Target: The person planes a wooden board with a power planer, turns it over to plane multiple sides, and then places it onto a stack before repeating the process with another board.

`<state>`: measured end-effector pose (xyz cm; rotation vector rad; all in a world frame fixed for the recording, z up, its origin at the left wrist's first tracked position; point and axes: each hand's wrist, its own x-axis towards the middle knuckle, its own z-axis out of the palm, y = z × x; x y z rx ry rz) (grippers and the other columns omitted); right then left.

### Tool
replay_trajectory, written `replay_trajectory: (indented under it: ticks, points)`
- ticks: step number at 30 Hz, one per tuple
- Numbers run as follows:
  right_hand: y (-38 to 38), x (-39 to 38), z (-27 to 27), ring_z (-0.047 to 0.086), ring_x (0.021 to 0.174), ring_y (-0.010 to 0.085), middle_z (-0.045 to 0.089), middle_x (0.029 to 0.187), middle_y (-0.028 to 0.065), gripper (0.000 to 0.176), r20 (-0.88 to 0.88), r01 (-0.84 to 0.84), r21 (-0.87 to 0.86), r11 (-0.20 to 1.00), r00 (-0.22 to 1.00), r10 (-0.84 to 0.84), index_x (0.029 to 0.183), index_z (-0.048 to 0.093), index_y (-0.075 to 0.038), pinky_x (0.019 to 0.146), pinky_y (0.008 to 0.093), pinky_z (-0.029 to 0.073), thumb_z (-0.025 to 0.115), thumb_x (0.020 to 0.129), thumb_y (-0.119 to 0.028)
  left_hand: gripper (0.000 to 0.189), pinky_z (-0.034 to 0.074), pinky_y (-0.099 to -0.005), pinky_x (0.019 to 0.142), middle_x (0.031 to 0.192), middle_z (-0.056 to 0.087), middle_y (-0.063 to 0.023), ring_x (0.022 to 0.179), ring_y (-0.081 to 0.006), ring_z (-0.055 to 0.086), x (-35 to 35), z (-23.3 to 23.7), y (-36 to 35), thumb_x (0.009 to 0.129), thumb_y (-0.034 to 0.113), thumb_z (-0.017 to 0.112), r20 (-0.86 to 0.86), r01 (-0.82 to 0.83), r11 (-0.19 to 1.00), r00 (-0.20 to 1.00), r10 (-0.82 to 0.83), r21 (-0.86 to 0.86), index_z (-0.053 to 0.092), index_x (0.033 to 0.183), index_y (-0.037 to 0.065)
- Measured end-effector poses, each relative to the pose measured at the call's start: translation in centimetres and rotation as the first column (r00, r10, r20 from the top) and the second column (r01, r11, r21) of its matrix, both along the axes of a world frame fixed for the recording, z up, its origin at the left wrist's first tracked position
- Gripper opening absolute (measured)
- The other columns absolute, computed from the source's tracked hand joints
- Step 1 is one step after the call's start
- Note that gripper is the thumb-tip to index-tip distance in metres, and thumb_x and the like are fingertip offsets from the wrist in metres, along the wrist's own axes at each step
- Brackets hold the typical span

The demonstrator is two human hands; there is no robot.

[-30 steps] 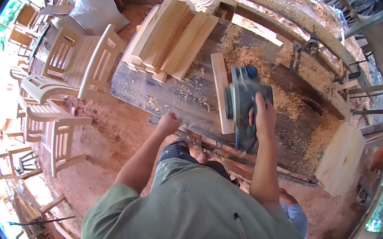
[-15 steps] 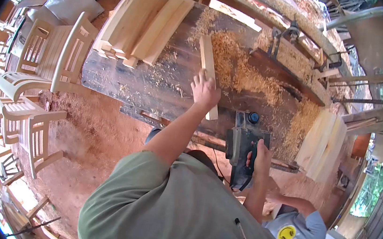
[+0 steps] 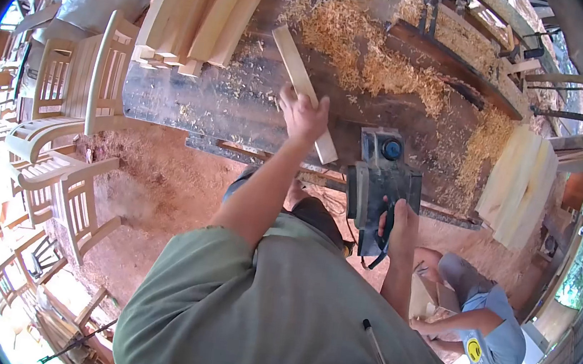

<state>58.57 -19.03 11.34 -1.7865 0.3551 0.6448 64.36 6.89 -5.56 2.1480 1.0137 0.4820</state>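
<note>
My left hand [image 3: 304,116] lies over a narrow wooden strip [image 3: 296,64], its fingers curled around the edges near the middle. The strip lies slantwise on the dark workbench [image 3: 235,111], its near end by the bench's front edge. In my right hand [image 3: 401,227] is the rear handle of a dark electric planer [image 3: 371,180] with a round blue-black knob at its front. The planer is to the right of the strip, apart from it, over the front edge of the bench. Its sole is hidden from this angle.
Stacked boards [image 3: 210,11] lie at the bench's back left, pale boards [image 3: 518,183] at its right end. Wood shavings [image 3: 385,56] cover much of the bench. Wooden chairs [image 3: 76,85] stand at left. A co-worker [image 3: 488,319] in a blue shirt sits at lower right.
The strip has turned under my left hand, its far end swinging left. The planer has shifted slightly, still in my right hand. The view has moved, showing more of the co-worker.
</note>
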Motion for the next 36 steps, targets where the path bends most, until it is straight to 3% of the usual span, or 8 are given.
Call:
replay_trajectory:
  ticks: [2,5,9,11,16,19,22,36]
  points:
    - [-0.6,-1.4,0.3,0.048,0.049,0.0088,0.054,0.059,0.0022,0.046,-0.003,-0.031,-0.018,0.999,1.0,0.031,0.098,0.063,0.002,0.046,0.025,0.037,0.052,0.102,-0.042,0.033,0.039,-0.0556,0.104,0.135,0.042,-0.034,0.122,-0.0518,0.044,1.9,-0.6,3.5,0.08,0.016,0.067,0.158,-0.045,0.965,0.987,0.004,0.257,0.065,0.103,-0.008]
    - [-0.9,-2.9,0.2,0.05,0.053,0.0077,0.056,0.062,0.0013,0.038,0.052,-0.145,0.065,0.987,0.989,0.142,0.091,0.062,0.0,0.048,0.025,0.038,0.057,0.1,-0.037,0.038,0.038,-0.055,0.108,0.137,0.046,-0.034,0.127,-0.0496,0.045,6.1,-1.3,12.2,0.082,0.02,0.064,0.179,0.073,0.931,0.973,-0.145,0.357,0.067,0.112,-0.003]
    - [1.5,-3.2,-0.2,0.051,0.057,0.0063,0.057,0.065,-0.0006,0.03,-0.031,-0.168,0.143,0.975,0.984,0.174,0.081,0.06,-0.003,0.052,0.0244,0.039,0.063,0.096,-0.028,0.043,0.042,-0.0497,0.108,0.144,0.048,-0.0243,0.129,-0.0449,0.048,10.8,1.7,18.3,0.085,0.026,0.059,-0.211,0.342,0.87,0.936,-0.282,0.354,0.067,0.117,-0.001]
    - [2.9,-2.9,-0.4,0.052,0.058,0.0061,0.057,0.065,-0.001,0.03,-0.085,-0.232,0.104,0.967,0.967,0.241,0.081,0.061,-0.003,0.052,0.024,0.039,0.064,0.096,-0.028,0.054,0.043,-0.0474,0.106,0.13,0.058,-0.0295,0.123,-0.0447,0.055,12.5,3.0,20.2,0.087,0.041,0.059,-0.516,0.641,0.767,0.643,-0.566,-0.042,0.066,0.115,-0.004]
    - [3.4,-3.3,-1.6,0.052,0.059,0.0059,0.057,0.065,-0.0012,0.03,-0.089,-0.235,0.119,0.965,0.965,0.246,0.083,0.062,-0.003,0.054,0.0243,0.04,0.066,0.094,-0.031,0.069,0.046,-0.0473,0.102,0.116,0.066,-0.0297,0.118,-0.0444,0.059,12.4,2.9,20.5,0.089,0.059,0.053,-0.496,0.599,0.795,0.663,-0.561,-0.098,0.068,0.111,-0.005]
    - [4.3,-2.4,-1.5,0.052,0.059,0.0061,0.057,0.065,-0.0011,0.031,-0.094,-0.249,0.077,0.965,0.962,0.256,0.083,0.062,-0.002,0.054,0.0248,0.041,0.066,0.093,-0.031,0.074,0.044,-0.0455,0.106,0.133,0.058,-0.0278,0.124,-0.042,0.056,12.7,6.0,20.2,0.091,0.064,0.046,-0.544,0.501,0.825,0.629,-0.556,-0.263,0.068,0.119,-0.001]
    - [6.0,-1.0,-1.6,0.053,0.059,0.0069,0.057,0.064,-0.0008,0.035,-0.079,-0.265,0.073,0.961,0.959,0.271,0.082,0.063,-0.001,0.054,0.0258,0.041,0.067,0.093,-0.034,0.083,0.045,-0.0461,0.103,0.117,0.066,-0.0292,0.121,-0.0422,0.059,12.6,4.9,20.8,0.087,0.073,0.048,-0.469,0.547,0.802,0.658,-0.59,-0.241,0.07,0.113,-0.003]
    - [19.8,7.2,-2.3,0.047,0.042,0.009,0.054,0.055,0.0037,0.044,0.01,-0.238,0.075,0.968,0.971,0.238,0.096,0.067,0.003,0.042,0.0252,0.034,0.058,0.099,-0.039,0.101,0.032,-0.0462,0.114,0.144,0.052,-0.0224,0.137,-0.0387,0.044,15.1,4.9,22.3,0.076,0.091,0.043,-0.395,0.569,0.695,0.572,-0.719,-0.441,0.063,0.133,0.009]
